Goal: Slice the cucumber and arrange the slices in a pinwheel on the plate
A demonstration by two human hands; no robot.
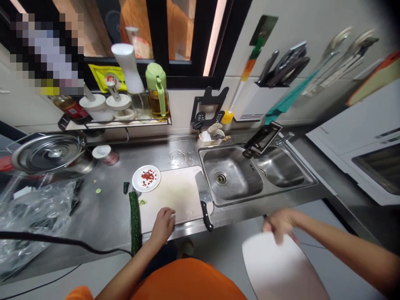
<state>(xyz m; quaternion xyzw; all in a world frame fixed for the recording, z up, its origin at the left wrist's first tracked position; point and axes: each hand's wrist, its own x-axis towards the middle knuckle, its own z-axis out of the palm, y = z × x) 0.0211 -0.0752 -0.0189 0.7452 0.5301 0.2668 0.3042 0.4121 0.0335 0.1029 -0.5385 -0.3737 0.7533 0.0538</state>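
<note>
My left hand point(162, 227) rests with curled fingers on the near edge of a white cutting board point(175, 193) on the steel counter. A long green cucumber point(135, 223) lies just left of the board. A cleaver point(203, 198) with a black handle lies on the board's right side. My right hand point(279, 224) is out past the counter edge, gripping the top rim of a large white plate point(281, 266) held over the floor; the hand is blurred. A small white dish of chopped red chili point(146, 178) sits at the board's far left corner.
A double steel sink point(250, 175) with a black tap lies right of the board. A pot lid point(50, 154), a clear plastic bag point(31, 212) and a black cable are at the left. Bottles stand on a shelf point(125, 123) behind. Knives and utensils hang on the wall.
</note>
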